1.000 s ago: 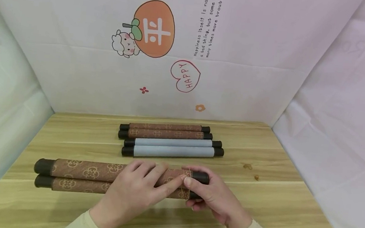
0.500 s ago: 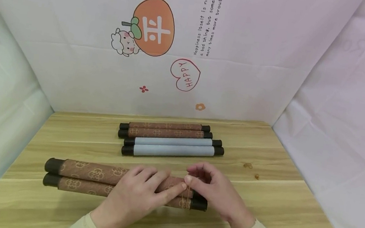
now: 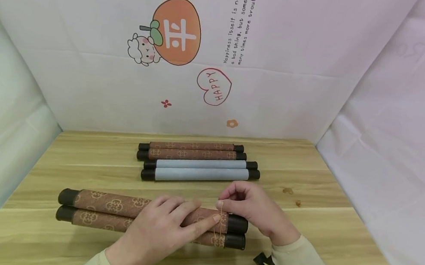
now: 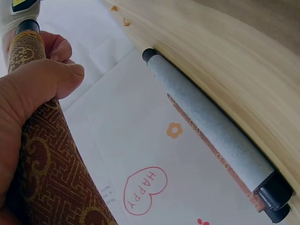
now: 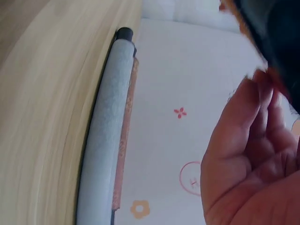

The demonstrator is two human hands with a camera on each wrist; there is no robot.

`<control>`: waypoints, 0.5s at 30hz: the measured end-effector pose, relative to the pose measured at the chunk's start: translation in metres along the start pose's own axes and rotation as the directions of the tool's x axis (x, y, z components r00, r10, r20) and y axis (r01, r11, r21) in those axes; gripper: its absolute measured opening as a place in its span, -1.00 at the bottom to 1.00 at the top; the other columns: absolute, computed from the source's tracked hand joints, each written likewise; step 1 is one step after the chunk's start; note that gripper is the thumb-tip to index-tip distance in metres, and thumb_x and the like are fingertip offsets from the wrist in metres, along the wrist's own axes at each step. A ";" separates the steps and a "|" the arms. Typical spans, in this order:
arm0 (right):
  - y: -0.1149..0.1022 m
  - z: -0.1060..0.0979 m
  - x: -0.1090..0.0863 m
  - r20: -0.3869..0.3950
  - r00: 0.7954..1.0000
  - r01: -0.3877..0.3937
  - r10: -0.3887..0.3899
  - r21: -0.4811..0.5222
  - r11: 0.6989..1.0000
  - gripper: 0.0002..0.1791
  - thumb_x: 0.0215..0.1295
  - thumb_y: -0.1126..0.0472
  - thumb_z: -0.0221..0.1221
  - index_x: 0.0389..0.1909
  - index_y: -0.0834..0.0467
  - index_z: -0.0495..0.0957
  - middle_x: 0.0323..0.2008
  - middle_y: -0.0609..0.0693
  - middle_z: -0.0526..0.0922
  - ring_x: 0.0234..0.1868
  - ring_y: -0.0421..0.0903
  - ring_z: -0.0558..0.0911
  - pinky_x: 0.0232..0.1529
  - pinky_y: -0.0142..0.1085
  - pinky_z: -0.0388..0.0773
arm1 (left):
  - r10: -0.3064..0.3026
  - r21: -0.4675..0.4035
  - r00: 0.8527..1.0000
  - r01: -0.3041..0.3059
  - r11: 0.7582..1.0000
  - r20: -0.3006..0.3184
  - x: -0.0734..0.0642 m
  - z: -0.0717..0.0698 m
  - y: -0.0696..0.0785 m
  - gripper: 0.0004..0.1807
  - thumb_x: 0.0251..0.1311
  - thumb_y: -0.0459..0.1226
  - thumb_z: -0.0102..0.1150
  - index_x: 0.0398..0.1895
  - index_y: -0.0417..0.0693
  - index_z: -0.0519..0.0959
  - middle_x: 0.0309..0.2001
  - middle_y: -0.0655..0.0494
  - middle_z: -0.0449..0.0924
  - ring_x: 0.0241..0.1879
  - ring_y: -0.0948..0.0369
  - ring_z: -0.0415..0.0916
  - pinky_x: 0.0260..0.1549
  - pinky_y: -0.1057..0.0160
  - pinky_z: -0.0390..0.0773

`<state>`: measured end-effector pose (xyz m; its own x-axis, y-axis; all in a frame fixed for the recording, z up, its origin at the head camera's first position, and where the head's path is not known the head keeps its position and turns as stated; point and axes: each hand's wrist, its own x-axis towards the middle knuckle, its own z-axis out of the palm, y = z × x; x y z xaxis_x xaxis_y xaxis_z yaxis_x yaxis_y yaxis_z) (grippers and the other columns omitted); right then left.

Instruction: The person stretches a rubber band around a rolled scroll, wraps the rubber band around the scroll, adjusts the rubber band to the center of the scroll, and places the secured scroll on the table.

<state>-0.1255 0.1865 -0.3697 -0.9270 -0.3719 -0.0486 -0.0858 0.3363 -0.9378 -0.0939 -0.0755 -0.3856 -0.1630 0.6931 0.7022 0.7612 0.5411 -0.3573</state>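
Note:
A large brown scroll with gold flower patterns and black end caps, rolled from both sides into two parallel rolls, lies across the front. My left hand grips its middle and right part, thumb extended along the top roll. In the left wrist view this hand wraps round the patterned roll. Around the scroll's right end runs a thin tan rubber band. My right hand pinches the band's far side between thumb and forefinger. Its remaining fingers curl in the right wrist view, beside a dark, blurred end cap.
Behind lie a smaller pale blue double-rolled scroll and a small brown one, side by side. Two loose rubber bands, one nearer the back, lie at right. White printed cloth encloses the wooden table.
The scroll has shifted right and its right end has come out of my right hand's grasp. That hand has moved away toward the back, pinching the band. My left hand keeps its grip.

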 end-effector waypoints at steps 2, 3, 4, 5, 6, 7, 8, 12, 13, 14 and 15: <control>0.004 -0.003 0.003 0.043 0.999 0.018 -0.019 0.020 1.000 -0.82 0.33 0.21 0.37 -0.22 0.26 0.69 -0.34 -0.01 0.69 -0.32 -0.17 0.62 -0.30 -0.36 0.62 | -0.007 -0.011 1.000 0.007 1.000 0.021 -0.001 0.000 0.000 -0.52 0.45 -0.25 -0.05 0.35 0.30 0.58 -0.08 0.04 0.69 -0.30 0.08 0.66 -0.28 0.09 0.72; 0.006 -0.004 0.004 0.062 0.998 0.028 -0.030 0.029 0.999 -0.84 0.34 0.22 0.37 -0.22 0.27 0.69 -0.34 -0.02 0.69 -0.33 -0.19 0.62 -0.30 -0.37 0.62 | -0.011 -0.020 0.999 0.011 1.000 0.033 -0.002 0.000 0.000 -0.51 0.44 -0.26 -0.06 0.35 0.30 0.57 -0.06 0.03 0.69 -0.28 0.07 0.67 -0.25 0.09 0.72; 0.008 -0.005 0.004 0.080 0.996 0.043 -0.046 0.032 0.999 -0.85 0.35 0.24 0.35 -0.21 0.27 0.70 -0.33 -0.02 0.70 -0.33 -0.20 0.63 -0.29 -0.37 0.62 | -0.015 -0.029 0.999 0.016 0.999 0.046 -0.003 0.000 0.000 -0.49 0.44 -0.27 -0.07 0.37 0.31 0.56 -0.05 0.03 0.70 -0.27 0.07 0.67 -0.23 0.08 0.72; 0.009 -0.007 0.005 0.099 0.993 0.058 -0.061 0.032 0.998 -0.86 0.36 0.26 0.34 -0.21 0.28 0.70 -0.32 -0.01 0.70 -0.32 -0.21 0.63 -0.29 -0.37 0.63 | -0.019 -0.039 0.998 0.021 0.999 0.063 -0.003 -0.001 0.000 -0.48 0.43 -0.27 -0.06 0.39 0.31 0.55 -0.03 0.03 0.70 -0.25 0.07 0.68 -0.21 0.08 0.72; 0.011 -0.008 0.005 0.115 0.991 0.072 -0.075 0.028 0.997 -0.87 0.37 0.27 0.34 -0.21 0.27 0.71 -0.31 -0.01 0.71 -0.31 -0.22 0.64 -0.28 -0.38 0.63 | -0.021 -0.050 0.997 0.025 0.998 0.073 -0.004 -0.001 0.000 -0.47 0.41 -0.26 -0.04 0.40 0.31 0.54 -0.02 0.04 0.70 -0.23 0.07 0.69 -0.19 0.07 0.73; 0.012 -0.009 0.006 0.127 0.988 0.083 -0.085 0.024 0.996 -0.88 0.37 0.27 0.33 -0.21 0.27 0.71 -0.31 -0.01 0.72 -0.30 -0.22 0.64 -0.27 -0.38 0.63 | -0.025 -0.065 0.996 0.031 0.997 0.090 -0.005 -0.001 0.000 -0.44 0.39 -0.26 0.01 0.43 0.31 0.52 0.00 0.04 0.69 -0.21 0.07 0.69 -0.17 0.07 0.72; 0.014 -0.009 0.006 0.138 0.986 0.089 -0.092 0.023 0.996 -0.89 0.38 0.28 0.31 -0.20 0.27 0.71 -0.29 -0.01 0.72 -0.29 -0.22 0.65 -0.25 -0.38 0.63 | -0.033 -0.090 0.994 0.042 0.995 0.107 -0.005 -0.001 -0.001 -0.41 0.36 -0.25 0.10 0.45 0.30 0.49 0.02 0.05 0.69 -0.18 0.08 0.69 -0.14 0.06 0.72; 0.021 -0.010 0.005 0.179 0.978 0.106 -0.108 0.018 0.994 -0.91 0.39 0.30 0.29 -0.19 0.24 0.71 -0.28 -0.01 0.73 -0.26 -0.20 0.67 -0.20 -0.36 0.64 | -0.061 -0.191 0.985 0.092 0.977 0.161 -0.008 -0.001 -0.003 -0.08 0.02 -0.14 0.58 0.53 0.25 0.41 0.06 0.06 0.64 -0.10 0.12 0.67 -0.11 0.07 0.71; 0.023 -0.010 0.005 0.186 0.976 0.111 -0.112 0.020 0.994 -0.91 0.38 0.31 0.28 -0.18 0.24 0.70 -0.28 -0.02 0.73 -0.27 -0.19 0.66 -0.21 -0.36 0.64 | -0.070 -0.214 0.982 0.107 0.971 0.173 -0.008 -0.001 -0.003 0.01 -0.07 -0.11 0.65 0.54 0.24 0.40 0.06 0.06 0.63 -0.08 0.13 0.67 -0.11 0.07 0.71; 0.024 -0.009 0.004 0.191 0.975 0.115 -0.117 0.019 0.993 -0.92 0.37 0.30 0.29 -0.18 0.22 0.70 -0.28 -0.02 0.73 -0.28 -0.19 0.67 -0.20 -0.35 0.64 | -0.079 -0.235 0.981 0.120 0.965 0.178 -0.009 -0.001 -0.004 0.06 -0.15 -0.08 0.71 0.54 0.23 0.40 0.06 0.06 0.63 -0.08 0.14 0.66 -0.11 0.08 0.71; 0.026 -0.009 0.004 0.195 0.973 0.121 -0.121 0.012 0.993 -0.92 0.37 0.28 0.29 -0.18 0.19 0.70 -0.28 -0.02 0.73 -0.27 -0.18 0.66 -0.19 -0.34 0.63 | -0.085 -0.245 0.980 0.129 0.961 0.181 -0.009 -0.001 -0.005 0.08 -0.18 -0.08 0.72 0.53 0.22 0.41 0.05 0.07 0.62 -0.07 0.14 0.66 -0.12 0.09 0.71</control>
<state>-0.1344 0.2013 -0.3913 -0.8208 -0.5712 -0.0008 -0.1926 0.2781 -0.9410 -0.0958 -0.0844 -0.3894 -0.3380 0.7190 0.6073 0.8644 0.4924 -0.1019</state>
